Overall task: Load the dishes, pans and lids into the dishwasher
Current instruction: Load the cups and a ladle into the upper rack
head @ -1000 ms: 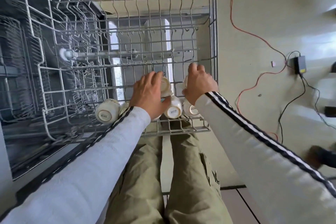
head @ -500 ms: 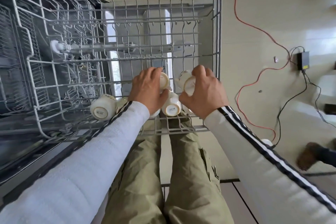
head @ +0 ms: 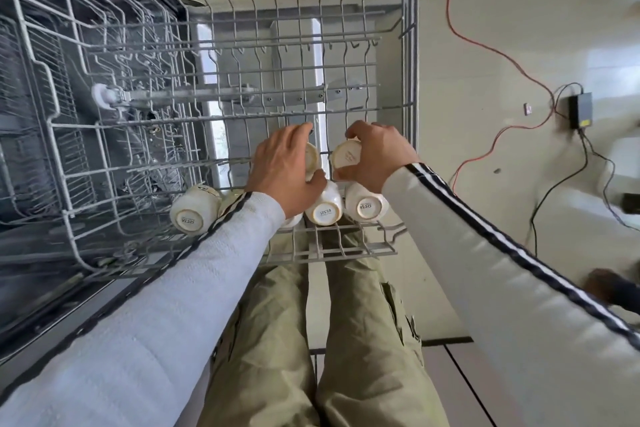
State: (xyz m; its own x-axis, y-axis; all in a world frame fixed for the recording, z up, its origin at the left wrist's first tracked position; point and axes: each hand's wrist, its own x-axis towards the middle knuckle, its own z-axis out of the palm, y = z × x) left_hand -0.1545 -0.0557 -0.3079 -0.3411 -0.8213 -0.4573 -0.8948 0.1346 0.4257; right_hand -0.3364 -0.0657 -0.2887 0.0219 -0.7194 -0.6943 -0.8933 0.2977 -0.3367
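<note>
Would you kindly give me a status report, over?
Left hand grips first cup; right hand grips second cup. Other cups base-up in rack. Nothing blocking.

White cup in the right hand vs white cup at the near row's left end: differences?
The held white ceramic cup is gripped by the right hand; the left-end white ceramic cup lies unheld in the grey wire rack. The held cup sits farther back and right; the left-end cup nearer, leftward. Base print: faint on the held cup, dark on the left-end cup. Both face bases toward the camera.
</note>
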